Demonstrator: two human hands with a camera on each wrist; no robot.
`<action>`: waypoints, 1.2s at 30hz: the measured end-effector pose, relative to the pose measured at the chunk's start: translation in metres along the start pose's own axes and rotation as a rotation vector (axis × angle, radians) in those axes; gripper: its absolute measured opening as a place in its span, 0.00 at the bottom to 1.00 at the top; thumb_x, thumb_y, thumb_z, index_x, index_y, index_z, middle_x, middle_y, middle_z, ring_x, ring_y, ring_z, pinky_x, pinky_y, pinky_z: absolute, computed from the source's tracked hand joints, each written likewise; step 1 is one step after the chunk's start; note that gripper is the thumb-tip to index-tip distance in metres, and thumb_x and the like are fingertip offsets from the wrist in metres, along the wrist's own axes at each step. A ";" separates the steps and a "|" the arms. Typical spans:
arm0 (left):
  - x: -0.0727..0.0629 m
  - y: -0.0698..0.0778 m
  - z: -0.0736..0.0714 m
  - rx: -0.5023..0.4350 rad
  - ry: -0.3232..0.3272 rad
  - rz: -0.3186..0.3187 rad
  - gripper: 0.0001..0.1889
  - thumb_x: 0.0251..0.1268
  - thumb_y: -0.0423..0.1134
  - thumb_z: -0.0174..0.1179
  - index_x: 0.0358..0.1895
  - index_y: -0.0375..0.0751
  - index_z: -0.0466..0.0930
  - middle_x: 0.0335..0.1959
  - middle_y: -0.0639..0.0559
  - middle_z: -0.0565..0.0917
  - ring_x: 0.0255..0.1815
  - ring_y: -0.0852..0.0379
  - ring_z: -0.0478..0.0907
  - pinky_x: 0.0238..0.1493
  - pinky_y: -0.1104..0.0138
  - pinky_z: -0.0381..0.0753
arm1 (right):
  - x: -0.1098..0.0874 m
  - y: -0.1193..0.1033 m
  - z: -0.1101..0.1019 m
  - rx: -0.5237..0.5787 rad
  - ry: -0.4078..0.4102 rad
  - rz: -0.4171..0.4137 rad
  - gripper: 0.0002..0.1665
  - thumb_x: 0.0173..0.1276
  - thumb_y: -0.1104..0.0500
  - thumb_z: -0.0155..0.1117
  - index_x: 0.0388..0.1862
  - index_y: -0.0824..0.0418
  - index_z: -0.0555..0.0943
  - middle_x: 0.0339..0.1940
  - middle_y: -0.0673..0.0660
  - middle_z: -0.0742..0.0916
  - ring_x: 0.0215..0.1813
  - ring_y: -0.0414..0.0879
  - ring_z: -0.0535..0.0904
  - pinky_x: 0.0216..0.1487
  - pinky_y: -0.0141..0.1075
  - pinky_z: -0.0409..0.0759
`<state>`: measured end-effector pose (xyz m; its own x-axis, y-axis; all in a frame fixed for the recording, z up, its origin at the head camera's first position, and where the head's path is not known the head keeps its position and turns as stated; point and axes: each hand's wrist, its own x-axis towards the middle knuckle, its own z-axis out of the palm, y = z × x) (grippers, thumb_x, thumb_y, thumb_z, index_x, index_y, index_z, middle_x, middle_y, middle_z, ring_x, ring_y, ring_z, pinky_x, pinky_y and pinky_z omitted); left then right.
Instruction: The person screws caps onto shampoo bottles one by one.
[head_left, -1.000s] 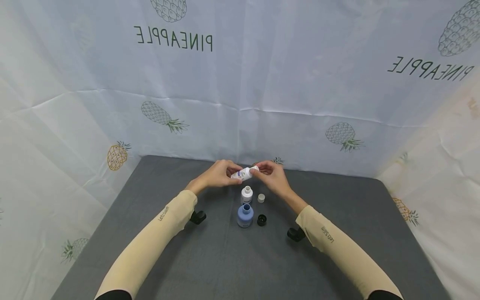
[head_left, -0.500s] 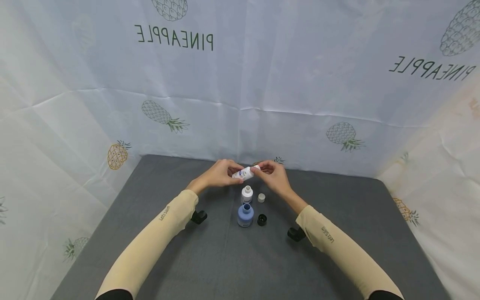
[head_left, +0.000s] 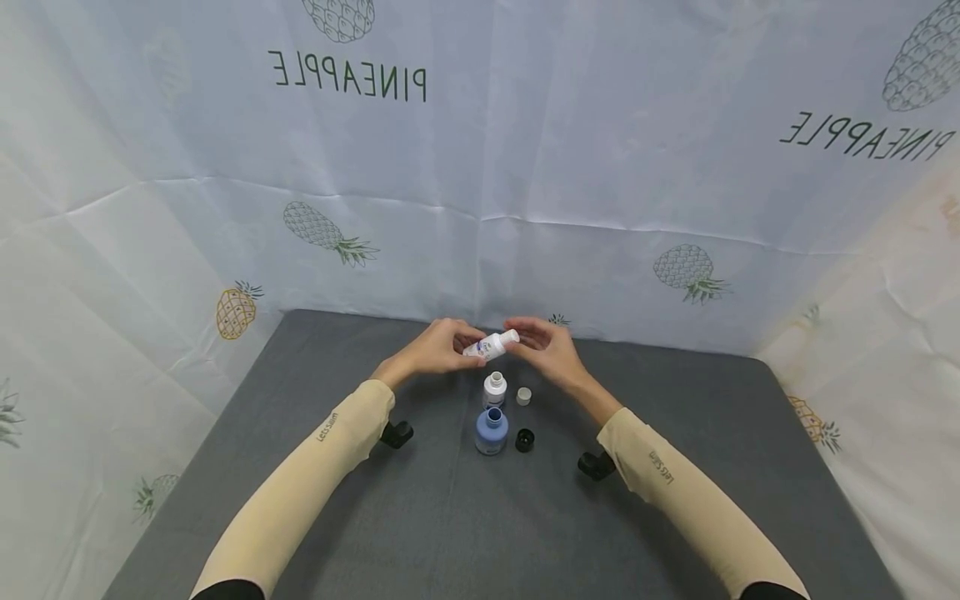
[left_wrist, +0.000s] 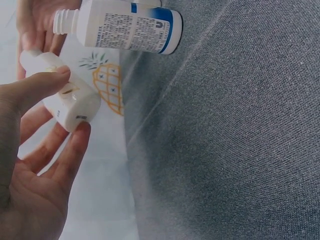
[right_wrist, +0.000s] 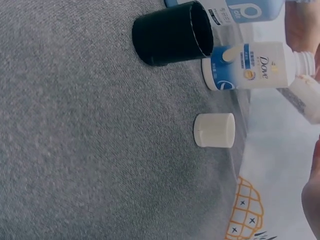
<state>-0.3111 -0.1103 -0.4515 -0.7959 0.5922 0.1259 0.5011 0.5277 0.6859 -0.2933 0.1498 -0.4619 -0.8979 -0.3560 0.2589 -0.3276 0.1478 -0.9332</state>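
Observation:
My left hand [head_left: 435,348] grips a small white bottle [head_left: 486,347], tilted with its white-capped end up to the right. In the left wrist view the thumb presses the side of this bottle [left_wrist: 80,102] and fingertips support its base. My right hand [head_left: 553,354] is beside the cap, its fingers loosely bent and spread around that end, with the cap showing between thumb and fingers. Below the hands stands an uncapped white Dove bottle [right_wrist: 272,67] with a bare threaded neck. Nearer me is an uncapped blue bottle [head_left: 491,433].
A white cap [right_wrist: 215,130] lies right of the Dove bottle, and a black cap [head_left: 525,440] right of the blue one. Grey cloth [head_left: 480,533] covers the table. A white pineapple-print curtain [head_left: 480,150] hangs behind the table's far edge.
My right thumb and fingers have loosened from the cap and spread, the hand shifting slightly right. My left hand still holds the small bottle in much the same place.

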 end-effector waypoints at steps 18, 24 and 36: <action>-0.002 0.000 -0.001 -0.016 0.001 0.001 0.23 0.68 0.38 0.75 0.64 0.36 0.88 0.55 0.40 0.90 0.50 0.48 0.90 0.55 0.60 0.93 | 0.001 -0.001 -0.005 -0.018 -0.075 -0.058 0.24 0.73 0.73 0.70 0.67 0.72 0.83 0.67 0.73 0.86 0.66 0.55 0.87 0.68 0.32 0.87; -0.003 0.000 -0.001 -0.013 0.005 0.011 0.23 0.68 0.38 0.75 0.64 0.35 0.88 0.54 0.39 0.90 0.49 0.48 0.90 0.54 0.60 0.93 | 0.001 0.001 -0.003 -0.056 -0.046 -0.028 0.22 0.73 0.69 0.73 0.65 0.70 0.84 0.64 0.71 0.88 0.62 0.53 0.89 0.64 0.32 0.88; -0.003 0.001 0.000 -0.011 0.012 0.017 0.23 0.68 0.38 0.75 0.64 0.33 0.87 0.52 0.38 0.90 0.48 0.48 0.90 0.53 0.60 0.94 | 0.001 -0.004 0.000 -0.147 0.011 0.047 0.19 0.75 0.63 0.74 0.61 0.67 0.86 0.59 0.68 0.90 0.56 0.52 0.89 0.59 0.31 0.89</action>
<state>-0.3085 -0.1115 -0.4513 -0.7914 0.5935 0.1463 0.5109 0.5108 0.6914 -0.2927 0.1485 -0.4582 -0.9162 -0.3355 0.2189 -0.3237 0.2982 -0.8980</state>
